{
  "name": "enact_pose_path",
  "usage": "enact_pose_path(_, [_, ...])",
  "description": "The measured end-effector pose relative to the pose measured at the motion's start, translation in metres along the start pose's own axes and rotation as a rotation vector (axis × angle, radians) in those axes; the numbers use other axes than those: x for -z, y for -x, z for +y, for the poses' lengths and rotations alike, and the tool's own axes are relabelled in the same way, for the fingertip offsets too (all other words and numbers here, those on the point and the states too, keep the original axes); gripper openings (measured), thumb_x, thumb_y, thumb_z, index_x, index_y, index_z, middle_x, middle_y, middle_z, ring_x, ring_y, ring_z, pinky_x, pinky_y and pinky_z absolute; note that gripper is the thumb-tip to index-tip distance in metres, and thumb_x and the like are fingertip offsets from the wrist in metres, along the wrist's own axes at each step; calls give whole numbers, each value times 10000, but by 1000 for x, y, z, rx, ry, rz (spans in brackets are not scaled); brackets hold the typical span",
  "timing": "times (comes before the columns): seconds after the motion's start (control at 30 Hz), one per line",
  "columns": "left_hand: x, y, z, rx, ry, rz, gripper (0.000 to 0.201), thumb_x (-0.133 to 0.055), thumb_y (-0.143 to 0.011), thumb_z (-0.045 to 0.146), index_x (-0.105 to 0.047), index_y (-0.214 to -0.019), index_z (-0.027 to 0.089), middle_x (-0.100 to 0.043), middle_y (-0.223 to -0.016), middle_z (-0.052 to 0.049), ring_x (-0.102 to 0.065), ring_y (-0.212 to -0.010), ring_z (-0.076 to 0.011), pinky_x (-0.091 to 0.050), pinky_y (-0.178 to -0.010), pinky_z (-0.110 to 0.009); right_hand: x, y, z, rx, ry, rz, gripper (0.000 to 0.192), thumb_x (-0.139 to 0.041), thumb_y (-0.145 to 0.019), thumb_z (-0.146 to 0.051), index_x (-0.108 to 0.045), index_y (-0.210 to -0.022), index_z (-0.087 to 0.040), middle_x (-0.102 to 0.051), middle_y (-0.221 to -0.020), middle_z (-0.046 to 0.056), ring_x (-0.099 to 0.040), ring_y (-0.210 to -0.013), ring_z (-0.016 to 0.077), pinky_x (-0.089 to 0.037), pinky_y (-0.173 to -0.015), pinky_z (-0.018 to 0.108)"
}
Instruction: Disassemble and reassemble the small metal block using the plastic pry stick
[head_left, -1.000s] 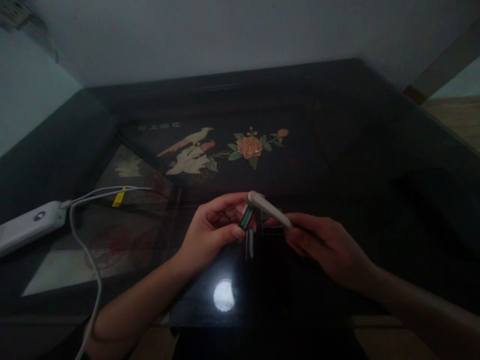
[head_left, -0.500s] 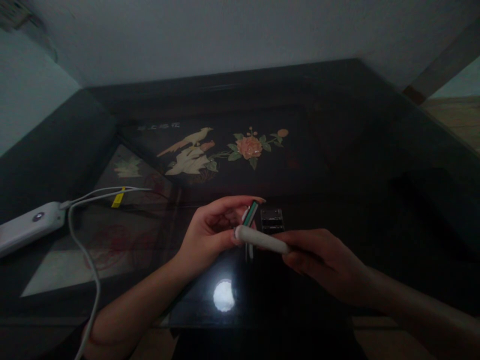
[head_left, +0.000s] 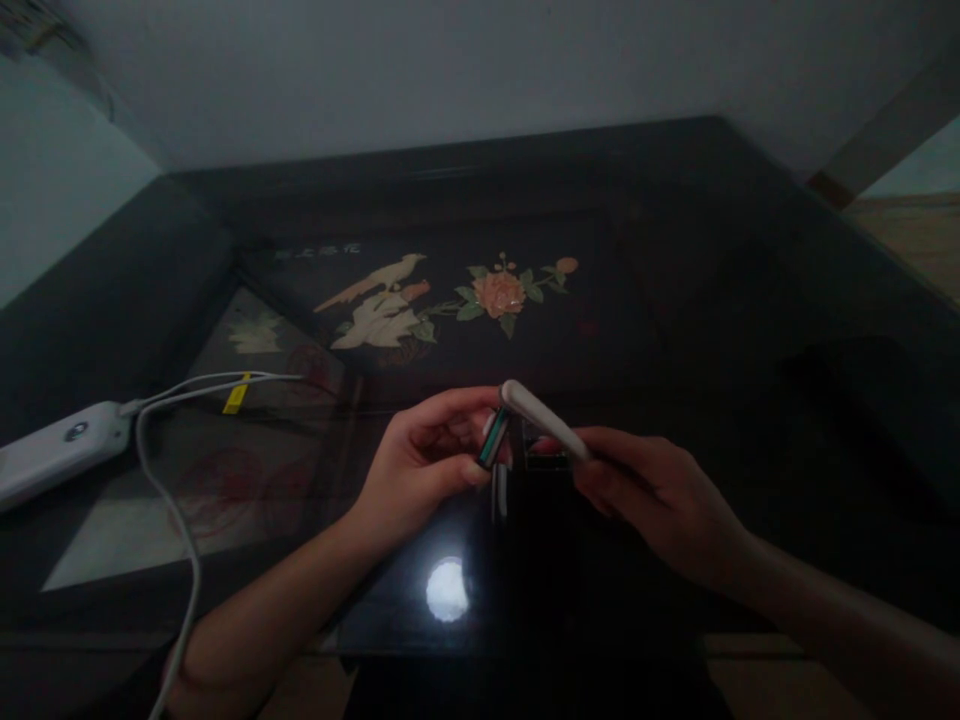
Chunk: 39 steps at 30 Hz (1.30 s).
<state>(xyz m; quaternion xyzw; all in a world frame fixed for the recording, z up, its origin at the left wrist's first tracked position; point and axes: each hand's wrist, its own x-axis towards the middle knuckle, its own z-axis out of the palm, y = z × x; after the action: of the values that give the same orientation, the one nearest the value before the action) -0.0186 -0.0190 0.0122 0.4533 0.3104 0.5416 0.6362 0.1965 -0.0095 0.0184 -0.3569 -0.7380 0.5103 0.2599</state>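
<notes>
Near the front edge of the glossy black tabletop point(head_left: 390, 595), left hand point(head_left: 420, 465), grip pinched, holds slim green-banded flat block point(head_left: 493, 440), long axis slanting away-right, far end at tip of white rounded rod point(head_left: 544, 418) clasped in right hand point(head_left: 656, 490).

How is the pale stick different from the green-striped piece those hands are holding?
Colour: the pale stick is off-white, while the green-striped piece has a green band between dark edges.
Length: the pale stick shows longer than the green-striped piece.
Slant: the pale stick slopes down rightward; the green-striped piece slopes down leftward.
Shared: each is held, the stick by the right hand, the piece by the left hand.
</notes>
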Motion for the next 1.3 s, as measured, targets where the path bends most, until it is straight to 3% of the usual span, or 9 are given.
enact_pose_path(0.13, [0,-1,1,9,-14,-38,396,-814,-705,275,-722,-1088,223,-688,-724,-2,-617,-648,-100,-500,-607,-166,0,0,0,94,8,-117,277,-478,-959,-328,-686,-1042,-165,-598,-686,-7,-473,-538,81,-359,-486,181])
enact_pose_path(0.3, [0,0,2,18,33,-43,377,-816,-700,245,-731,-1067,265,-697,-718,15,-603,-605,-86,-504,-604,-167,1,0,2,-11,-23,22,317,-453,-972,-342,-663,-1113,-151,-512,-599,-36,-409,-485,77,-320,-439,182])
enact_pose_path(0.43, [1,0,1,10,-20,-36,401,-817,-695,237,-724,-1086,224,-694,-716,-1,-610,-621,-103,-500,-590,-172,0,0,1,88,0,-115,289,-478,-959,-336,-690,-1061,-167,-560,-646,-21,-436,-507,75,-339,-459,180])
enact_pose_path(0.6, [2,1,0,-12,0,-35,384,-820,-691,246,-732,-1064,270,-687,-708,16,-619,-625,-105,-522,-643,-199,2,0,2,10,9,37,309,-457,-968,-334,-666,-1120,-165,-518,-593,-41,-406,-471,74,-331,-442,179])
enact_pose_path(0.77, [0,0,2,-1,-62,-32,391,-809,-707,260,-724,-1086,225,-691,-727,-12,-629,-644,-122,-522,-629,-202,2,1,2,124,45,-104,289,-472,-960,-337,-692,-1052,-173,-591,-668,-12,-476,-528,82,-363,-475,179])
enact_pose_path(0.93, [-1,0,1,-12,-17,-25,375,-824,-688,289,-739,-1051,258,-675,-690,11,-604,-608,-107,-519,-628,-204,1,1,2,16,-21,25,297,-453,-969,-324,-664,-1101,-161,-507,-601,-40,-420,-489,77,-329,-441,173])
enact_pose_path(1.07, [0,0,1,8,-41,-59,386,-804,-721,269,-720,-1096,246,-685,-745,4,-609,-659,-96,-504,-647,-172,1,0,1,98,-5,-122,267,-491,-947,-312,-693,-1029,-157,-532,-622,-29,-430,-500,74,-330,-453,174])
enact_pose_path(1.23, [0,1,1,-8,-7,-42,376,-814,-706,288,-730,-1072,273,-667,-705,18,-602,-634,-96,-509,-631,-179,0,1,2,-15,-30,32,290,-461,-960,-296,-668,-1111,-161,-491,-594,-41,-399,-481,75,-309,-428,172])
enact_pose_path(1.3, [0,1,1,-7,-21,-38,384,-816,-703,286,-728,-1077,268,-671,-712,16,-594,-623,-93,-502,-606,-170,0,1,2,12,-17,-4,287,-467,-956,-303,-676,-1103,-170,-510,-605,-36,-411,-487,76,-320,-437,172])
